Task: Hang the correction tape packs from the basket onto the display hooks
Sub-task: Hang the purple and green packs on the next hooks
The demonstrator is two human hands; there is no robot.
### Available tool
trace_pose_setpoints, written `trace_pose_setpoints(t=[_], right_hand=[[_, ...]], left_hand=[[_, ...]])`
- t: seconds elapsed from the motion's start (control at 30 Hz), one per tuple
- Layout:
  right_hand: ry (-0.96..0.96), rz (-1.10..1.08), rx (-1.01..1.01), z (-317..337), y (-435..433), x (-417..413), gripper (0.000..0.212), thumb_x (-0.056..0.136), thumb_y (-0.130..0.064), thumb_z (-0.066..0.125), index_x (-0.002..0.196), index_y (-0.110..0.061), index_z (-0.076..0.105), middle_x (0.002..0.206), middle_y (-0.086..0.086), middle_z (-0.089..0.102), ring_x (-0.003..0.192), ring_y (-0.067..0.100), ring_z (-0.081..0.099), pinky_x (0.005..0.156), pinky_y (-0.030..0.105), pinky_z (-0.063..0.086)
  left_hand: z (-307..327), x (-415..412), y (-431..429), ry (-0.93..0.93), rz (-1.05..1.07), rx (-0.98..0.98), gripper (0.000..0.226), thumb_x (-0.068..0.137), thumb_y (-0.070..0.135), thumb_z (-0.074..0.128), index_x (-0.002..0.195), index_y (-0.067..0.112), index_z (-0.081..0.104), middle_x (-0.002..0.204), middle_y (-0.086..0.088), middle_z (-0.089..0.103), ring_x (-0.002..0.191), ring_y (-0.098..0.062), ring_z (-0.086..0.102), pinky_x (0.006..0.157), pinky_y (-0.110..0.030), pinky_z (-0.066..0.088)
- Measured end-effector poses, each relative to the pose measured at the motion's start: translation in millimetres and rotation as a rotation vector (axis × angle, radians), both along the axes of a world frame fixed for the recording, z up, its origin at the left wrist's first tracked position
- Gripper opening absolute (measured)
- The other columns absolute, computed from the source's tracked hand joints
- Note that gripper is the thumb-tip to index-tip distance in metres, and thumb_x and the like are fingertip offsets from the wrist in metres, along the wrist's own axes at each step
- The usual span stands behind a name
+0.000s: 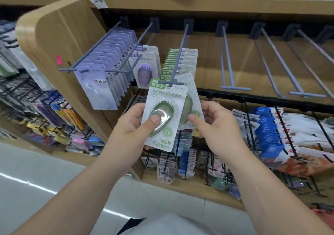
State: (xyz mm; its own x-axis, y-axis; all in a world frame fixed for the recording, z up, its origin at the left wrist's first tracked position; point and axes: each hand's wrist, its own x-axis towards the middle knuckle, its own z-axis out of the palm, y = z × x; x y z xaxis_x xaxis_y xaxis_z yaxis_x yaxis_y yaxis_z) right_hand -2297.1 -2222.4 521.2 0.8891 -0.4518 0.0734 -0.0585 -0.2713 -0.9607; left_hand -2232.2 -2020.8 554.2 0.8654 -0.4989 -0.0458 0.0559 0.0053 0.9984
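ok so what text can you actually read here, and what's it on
"静音型" – top tab of the front green pack, held by the left hand
"Campus 原纸色带芯" – same pack, upper part
"修正带 Campus" – same pack, bottom
"修正带" – front lavender pack
Rear green pack in the right hand, shelf tag: too blurred

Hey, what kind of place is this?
Probably a stationery shop: purple correction tape packs hang in rows on display hooks, and black wire racks below hold more packaged goods.
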Motion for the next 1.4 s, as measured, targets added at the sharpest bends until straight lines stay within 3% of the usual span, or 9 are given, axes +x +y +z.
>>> trace_pose_setpoints(t=[0.07,0.23,0.4,0.57,0.83,0.97,1.1,1.23,1.4], right_hand=[[-0.001,-0.009,-0.020,-3.2,-2.3,-1.5,0.011,0.095,-0.021,0.072,0.098,-0.032,0.071,0.091,-0.015,0.074,0.081,0.007,0.067,0.076,0.035,0.059],[-0.011,-0.019,-0.046,-7.7,-4.4,-2.4,0.012,0.100,-0.023,0.065,0.099,-0.033,0.072,0.091,-0.007,0.075,0.086,0.022,0.069,0.079,0.052,0.059],[-0.005,-0.036,-0.064,-11.9,-5.5,0.3,0.011,0.099,-0.025,0.067,0.096,-0.034,0.073,0.087,-0.008,0.074,0.082,0.017,0.069,0.077,0.051,0.060],[0.033,-0.102,-0.078,-18.9,-8.8,14.8,0.012,0.097,-0.031,0.069,0.086,-0.036,0.071,0.079,0.003,0.072,0.078,0.026,0.072,0.073,0.054,0.060],[0.065,-0.112,-0.176,-28.7,-6.2,39.4,0.019,0.100,-0.035,0.062,0.090,-0.020,0.068,0.081,0.008,0.071,0.077,0.029,0.069,0.071,0.052,0.059],[0.107,-0.055,-0.148,-30.5,-5.2,39.5,0.016,0.104,-0.031,0.057,0.095,-0.024,0.069,0.087,0.002,0.074,0.080,0.023,0.072,0.076,0.052,0.060],[0.173,-0.072,-0.169,-28.3,-1.5,29.9,0.020,0.107,-0.023,0.052,0.101,-0.028,0.070,0.089,-0.006,0.074,0.077,0.008,0.072,0.079,0.045,0.061],[0.242,-0.150,-0.152,-29.3,2.5,1.2,0.020,0.106,-0.020,0.052,0.119,-0.024,0.066,0.101,-0.008,0.073,0.082,0.002,0.070,0.078,0.029,0.058],[0.349,-0.355,-0.137,-50.7,-1.7,-67.0,0.013,0.102,-0.021,0.061,0.110,-0.025,0.069,0.094,-0.001,0.072,0.083,0.013,0.070,0.077,0.030,0.058]], left_hand=[[-1.5,1.4,-2.4,-0.012,-0.004,0.043,0.025,0.091,0.031,0.063,0.114,0.023,0.067,0.090,0.014,0.077,0.073,-0.004,0.072,0.052,-0.017,0.050],[-4.5,4.5,-6.8,-0.026,0.011,0.093,0.012,0.105,0.024,0.060,0.114,0.023,0.066,0.085,0.014,0.075,0.068,-0.007,0.065,0.049,-0.023,0.045],[-5.4,8.5,-13.5,-0.055,0.028,0.125,0.011,0.106,0.022,0.057,0.113,0.022,0.065,0.084,0.013,0.076,0.066,-0.007,0.065,0.048,-0.024,0.044],[-12.7,19.9,-20.6,-0.071,0.046,0.194,0.009,0.107,0.024,0.057,0.109,0.020,0.064,0.082,0.013,0.076,0.058,-0.001,0.060,0.052,-0.023,0.047],[-22.5,43.8,-28.5,-0.107,-0.052,0.272,0.012,0.108,0.031,0.056,0.117,0.034,0.063,0.097,0.026,0.076,0.081,0.003,0.069,0.067,-0.033,0.057],[-30.5,52.5,-30.5,-0.110,-0.136,0.308,0.016,0.108,0.038,0.052,0.121,0.038,0.061,0.100,0.024,0.076,0.086,0.000,0.071,0.065,-0.017,0.051],[-41.2,62.0,-29.0,-0.142,-0.182,0.340,0.018,0.106,0.045,0.050,0.114,0.035,0.062,0.104,0.016,0.075,0.085,0.000,0.071,0.065,-0.014,0.050],[-59.8,65.1,-25.4,-0.124,-0.244,0.393,0.035,0.097,0.062,0.049,0.108,0.032,0.064,0.098,0.004,0.075,0.085,-0.007,0.073,0.074,-0.028,0.053],[-98.4,48.6,-32.8,-0.018,-0.349,0.434,0.017,0.104,0.044,0.057,0.100,0.030,0.067,0.097,0.000,0.076,0.091,-0.017,0.073,0.074,-0.031,0.053]])
